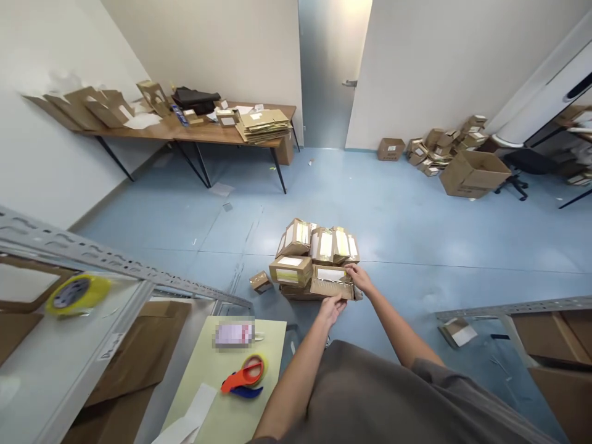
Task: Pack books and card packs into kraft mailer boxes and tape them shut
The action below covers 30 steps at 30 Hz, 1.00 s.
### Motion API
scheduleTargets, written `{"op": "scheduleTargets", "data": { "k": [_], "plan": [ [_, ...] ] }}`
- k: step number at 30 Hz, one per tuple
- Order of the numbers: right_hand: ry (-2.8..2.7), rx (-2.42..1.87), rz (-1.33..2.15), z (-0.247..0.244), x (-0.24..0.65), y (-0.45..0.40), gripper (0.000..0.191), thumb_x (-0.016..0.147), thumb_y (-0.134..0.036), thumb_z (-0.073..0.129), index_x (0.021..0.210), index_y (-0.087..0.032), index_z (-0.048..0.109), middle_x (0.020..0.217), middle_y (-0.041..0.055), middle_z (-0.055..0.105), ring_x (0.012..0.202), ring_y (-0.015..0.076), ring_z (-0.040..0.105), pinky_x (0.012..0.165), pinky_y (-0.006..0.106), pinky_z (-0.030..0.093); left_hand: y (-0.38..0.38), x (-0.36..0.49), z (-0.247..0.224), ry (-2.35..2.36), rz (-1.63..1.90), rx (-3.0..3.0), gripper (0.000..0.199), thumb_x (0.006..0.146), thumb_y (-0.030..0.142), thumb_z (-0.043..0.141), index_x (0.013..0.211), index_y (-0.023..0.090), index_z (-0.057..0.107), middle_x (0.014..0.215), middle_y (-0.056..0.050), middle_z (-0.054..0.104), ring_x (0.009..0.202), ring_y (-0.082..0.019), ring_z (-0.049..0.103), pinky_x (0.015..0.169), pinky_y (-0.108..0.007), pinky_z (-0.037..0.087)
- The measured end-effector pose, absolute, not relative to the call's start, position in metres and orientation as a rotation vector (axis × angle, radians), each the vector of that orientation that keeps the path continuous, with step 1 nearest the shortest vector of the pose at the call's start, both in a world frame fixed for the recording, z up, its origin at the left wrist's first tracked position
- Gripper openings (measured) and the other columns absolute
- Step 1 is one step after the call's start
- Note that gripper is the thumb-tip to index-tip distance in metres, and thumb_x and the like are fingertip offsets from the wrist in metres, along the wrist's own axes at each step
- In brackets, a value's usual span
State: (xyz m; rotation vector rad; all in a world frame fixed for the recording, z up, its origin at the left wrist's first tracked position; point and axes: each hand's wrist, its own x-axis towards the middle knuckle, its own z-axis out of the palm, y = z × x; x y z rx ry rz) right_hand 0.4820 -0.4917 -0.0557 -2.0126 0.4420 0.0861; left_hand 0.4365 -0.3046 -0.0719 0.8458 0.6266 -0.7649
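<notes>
Low over the blue floor, a flattish cardboard box [329, 287] with a white label and clear tape is between my two hands. My left hand [332, 308] grips its near lower edge. At the box's right upper corner, my right hand [359, 277] has its fingers closed on the cardboard. Directly behind and to the left is a pile of taped cartons, among them a labelled carton [290, 271] touching the held box's left side and a taller carton [296, 237] farther back. Whether the held box rests on cartons below is hidden.
A small carton [261, 282] lies left of the pile. Beside my left arm, a pale green tabletop [222, 388] bears a tape dispenser [245, 376]. Metal shelving [115, 265] stands left, another rack [513, 308] right. A large open carton [476, 172] sits farther back.
</notes>
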Motion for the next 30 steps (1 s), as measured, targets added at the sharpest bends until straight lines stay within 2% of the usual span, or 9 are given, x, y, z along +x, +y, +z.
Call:
{"op": "scheduleTargets", "data": {
  "k": [2,4,9,12,15,19,23,30],
  "plan": [
    [0.469,-2.008,0.117,-0.066,0.494,-0.516,0.036,0.089,-0.045,0.053,0.11,-0.027,0.077,0.113,0.0029,0.08,0.106,0.0254,0.072,0.099,0.039,0.055,-0.336,0.443,-0.08,0.648,-0.763,0.81,0.021,0.08,0.013,0.085,0.095,0.011,0.071,0.108,-0.019,0.079,0.109,-0.027,0.077,0.111,-0.043,0.056],
    [0.483,-1.991,0.101,-0.076,0.506,-0.534,0.04,0.089,-0.045,0.055,0.117,-0.025,0.075,0.122,0.0052,0.079,0.112,0.0259,0.071,0.101,0.039,0.055,-0.355,0.454,-0.084,0.653,-0.794,0.792,0.025,0.082,0.018,0.085,0.101,0.011,0.07,0.116,-0.021,0.077,0.115,-0.028,0.075,0.11,-0.043,0.056],
    [0.705,-2.037,-0.161,-0.091,0.533,-0.564,0.06,0.084,-0.048,0.063,0.137,-0.019,0.065,0.145,0.0155,0.067,0.137,0.032,0.06,0.118,0.047,0.044,-0.359,0.477,-0.092,0.737,-1.041,0.926,0.06,0.082,0.033,0.088,0.129,0.007,0.06,0.141,-0.033,0.061,0.12,-0.038,0.073,0.102,-0.049,0.061],
    [0.711,-1.998,-0.248,-0.09,0.541,-0.568,0.063,0.087,-0.052,0.061,0.14,-0.018,0.063,0.147,0.0183,0.065,0.139,0.0349,0.059,0.118,0.052,0.044,-0.343,0.482,-0.095,0.683,-0.987,0.979,0.066,0.081,0.034,0.09,0.134,0.012,0.059,0.142,-0.029,0.062,0.118,-0.035,0.074,0.104,-0.047,0.06],
    [0.634,-1.947,-0.247,-0.081,0.544,-0.558,0.064,0.089,-0.052,0.061,0.143,-0.019,0.063,0.149,0.018,0.064,0.138,0.0352,0.059,0.117,0.053,0.046,-0.321,0.485,-0.093,0.635,-0.848,1.019,0.077,0.08,0.037,0.091,0.146,0.02,0.054,0.142,-0.023,0.065,0.122,-0.031,0.073,0.11,-0.047,0.055],
    [0.537,-1.896,-0.214,-0.066,0.546,-0.528,0.064,0.092,-0.052,0.06,0.147,-0.02,0.06,0.153,0.0166,0.061,0.142,0.0334,0.056,0.117,0.052,0.047,-0.289,0.487,-0.087,0.614,-0.701,1.055,0.1,0.079,0.043,0.091,0.162,0.026,0.039,0.156,-0.024,0.055,0.134,-0.032,0.066,0.115,-0.049,0.051],
    [0.398,-1.931,-0.156,-0.05,0.543,-0.487,0.064,0.094,-0.054,0.059,0.149,-0.023,0.058,0.155,0.0151,0.059,0.142,0.032,0.056,0.113,0.049,0.05,-0.251,0.484,-0.077,0.557,-0.539,1.097,0.09,0.083,0.049,0.086,0.161,0.029,0.044,0.162,-0.022,0.05,0.135,-0.033,0.065,0.114,-0.052,0.05],
    [0.087,-2.055,-0.145,-0.014,0.522,-0.386,0.058,0.095,-0.052,0.059,0.144,-0.022,0.064,0.149,0.0133,0.064,0.138,0.0327,0.059,0.117,0.051,0.046,-0.161,0.451,-0.046,0.542,-0.119,1.245,0.067,0.094,0.052,0.073,0.151,0.024,0.055,0.158,-0.02,0.055,0.144,-0.03,0.057,0.114,-0.046,0.05]
  ]
}}
